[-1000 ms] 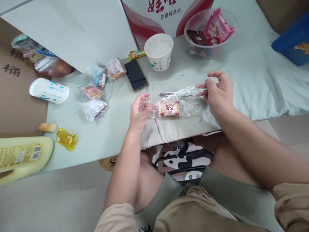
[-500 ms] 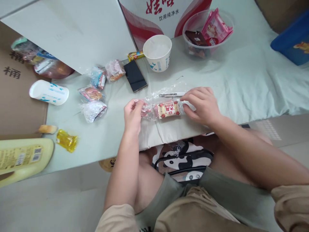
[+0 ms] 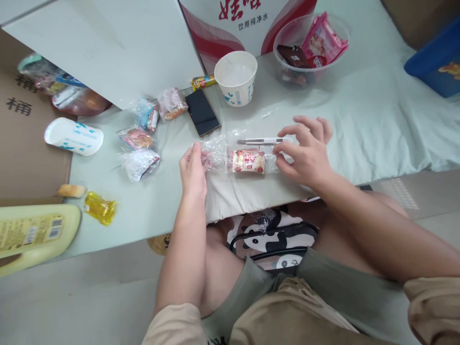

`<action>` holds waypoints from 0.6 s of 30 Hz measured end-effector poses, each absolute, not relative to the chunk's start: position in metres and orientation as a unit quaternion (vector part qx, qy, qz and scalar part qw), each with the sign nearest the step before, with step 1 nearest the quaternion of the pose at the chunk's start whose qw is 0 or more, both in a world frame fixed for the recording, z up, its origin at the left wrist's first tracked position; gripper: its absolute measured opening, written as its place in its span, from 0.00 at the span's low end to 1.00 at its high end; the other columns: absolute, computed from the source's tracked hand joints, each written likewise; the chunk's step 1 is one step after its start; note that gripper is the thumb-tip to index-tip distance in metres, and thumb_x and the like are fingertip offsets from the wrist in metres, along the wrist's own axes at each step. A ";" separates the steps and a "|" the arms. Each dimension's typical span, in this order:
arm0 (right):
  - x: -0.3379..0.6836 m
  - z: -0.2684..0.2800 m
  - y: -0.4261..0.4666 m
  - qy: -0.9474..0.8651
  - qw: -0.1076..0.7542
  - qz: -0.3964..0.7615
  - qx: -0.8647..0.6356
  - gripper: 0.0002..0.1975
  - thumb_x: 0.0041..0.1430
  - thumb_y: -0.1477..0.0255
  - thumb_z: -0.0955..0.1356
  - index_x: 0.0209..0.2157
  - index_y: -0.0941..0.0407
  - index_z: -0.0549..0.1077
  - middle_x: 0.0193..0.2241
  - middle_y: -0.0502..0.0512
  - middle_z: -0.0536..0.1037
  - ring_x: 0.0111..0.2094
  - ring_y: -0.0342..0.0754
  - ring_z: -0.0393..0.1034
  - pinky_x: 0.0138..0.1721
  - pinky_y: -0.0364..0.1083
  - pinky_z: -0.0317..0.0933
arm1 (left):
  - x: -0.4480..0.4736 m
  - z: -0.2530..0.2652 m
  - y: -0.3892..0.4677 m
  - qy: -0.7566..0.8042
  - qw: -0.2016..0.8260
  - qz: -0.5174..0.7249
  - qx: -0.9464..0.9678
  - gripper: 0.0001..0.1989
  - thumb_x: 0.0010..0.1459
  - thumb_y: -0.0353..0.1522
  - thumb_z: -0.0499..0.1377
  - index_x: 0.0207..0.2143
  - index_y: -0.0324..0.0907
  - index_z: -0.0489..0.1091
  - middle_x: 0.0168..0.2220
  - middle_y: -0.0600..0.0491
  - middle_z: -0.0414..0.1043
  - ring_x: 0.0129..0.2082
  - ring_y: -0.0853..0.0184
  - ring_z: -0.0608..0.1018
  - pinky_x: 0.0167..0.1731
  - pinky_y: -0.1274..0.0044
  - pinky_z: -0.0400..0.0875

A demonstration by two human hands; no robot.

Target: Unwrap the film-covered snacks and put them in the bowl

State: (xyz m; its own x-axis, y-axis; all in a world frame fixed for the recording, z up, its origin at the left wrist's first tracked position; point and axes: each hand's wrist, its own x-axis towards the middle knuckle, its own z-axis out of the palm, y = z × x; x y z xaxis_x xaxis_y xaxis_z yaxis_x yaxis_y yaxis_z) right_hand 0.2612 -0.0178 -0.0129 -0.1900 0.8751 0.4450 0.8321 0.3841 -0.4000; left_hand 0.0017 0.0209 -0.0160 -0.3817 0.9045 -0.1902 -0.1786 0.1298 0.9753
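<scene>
My left hand [image 3: 193,170] is closed on the left end of a crinkled clear plastic wrapper [image 3: 215,152], its thumb on top. A small red-and-cream packaged snack [image 3: 248,161] lies at the right part of that plastic. My right hand [image 3: 305,152] hovers to the right of the snack with its fingers bent and apart. Its thumb and forefinger are near the right edge of the plastic; whether they touch it I cannot tell. Just beyond the snack, a slim white utility knife [image 3: 262,141] lies with its tip to the left.
Beyond my hands are a phone [image 3: 203,112], a paper cup [image 3: 236,79] and a clear bowl [image 3: 278,52] of snacks. Several wrapped snacks [image 3: 138,139], a tipped paper cup [image 3: 74,136], a yellow wrapper [image 3: 100,208] and a pale yellow jug [image 3: 39,235] are on the left.
My right hand has lifted and spread its fingers, moving off the snack's right end. My left hand has shifted slightly left, its thumb now pointing up. The wrapper lies more stretched out.
</scene>
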 end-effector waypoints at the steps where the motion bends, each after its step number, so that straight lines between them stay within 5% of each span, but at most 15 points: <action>1: 0.262 -0.013 -0.018 -0.765 0.338 0.001 -0.548 0.04 0.60 0.71 0.68 0.31 0.50 0.74 0.49 0.57 0.77 0.64 0.66 0.58 0.65 0.69 0.40 | 0.002 -0.015 0.020 0.592 0.462 0.585 0.307 0.19 0.55 0.46 0.68 0.26 0.42 0.67 0.23 0.57 0.67 0.24 0.72 0.72 0.25 0.80 0.67; 4: 0.264 -0.015 -0.020 -0.779 0.413 -0.045 -0.470 0.04 0.59 0.74 0.67 0.32 0.51 0.73 0.50 0.56 0.76 0.62 0.62 0.63 0.63 0.65 0.53 | 0.003 -0.013 0.019 0.595 0.458 0.581 0.313 0.19 0.55 0.44 0.68 0.26 0.42 0.67 0.24 0.57 0.67 0.24 0.73 0.72 0.25 0.81 0.67; 7: 0.264 -0.013 -0.024 -0.831 0.420 0.049 -0.363 0.08 0.58 0.79 0.65 0.35 0.52 0.72 0.47 0.54 0.79 0.51 0.52 0.73 0.51 0.53 0.67 | 0.002 -0.014 0.019 0.576 0.449 0.591 0.342 0.19 0.54 0.45 0.69 0.26 0.42 0.66 0.24 0.58 0.67 0.25 0.73 0.72 0.26 0.81 0.67; 13: 0.258 -0.003 -0.036 -0.886 0.297 0.232 -0.269 0.11 0.56 0.80 0.62 0.38 0.54 0.71 0.37 0.54 0.82 0.39 0.48 0.76 0.44 0.49 0.65 | 0.003 -0.012 0.020 0.584 0.436 0.583 0.359 0.22 0.52 0.48 0.69 0.26 0.41 0.67 0.26 0.56 0.69 0.25 0.73 0.72 0.25 0.82 0.65; 18: 0.261 -0.001 -0.036 -0.878 0.157 0.350 -0.288 0.24 0.68 0.68 0.60 0.62 0.59 0.66 0.29 0.52 0.82 0.28 0.48 0.72 0.34 0.46 0.62 | 0.005 -0.004 0.019 0.604 0.469 0.562 0.315 0.21 0.54 0.48 0.67 0.29 0.42 0.66 0.26 0.56 0.69 0.19 0.75 0.68 0.16 0.81 0.56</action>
State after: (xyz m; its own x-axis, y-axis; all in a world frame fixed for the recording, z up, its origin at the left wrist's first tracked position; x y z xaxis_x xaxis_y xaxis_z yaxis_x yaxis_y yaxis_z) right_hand 0.2610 -0.0362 -0.0006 -0.7847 0.6155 0.0732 0.3966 0.5894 -0.7038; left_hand 0.0050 0.0191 -0.0040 -0.3625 0.9076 -0.2117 -0.1463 0.1689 0.9747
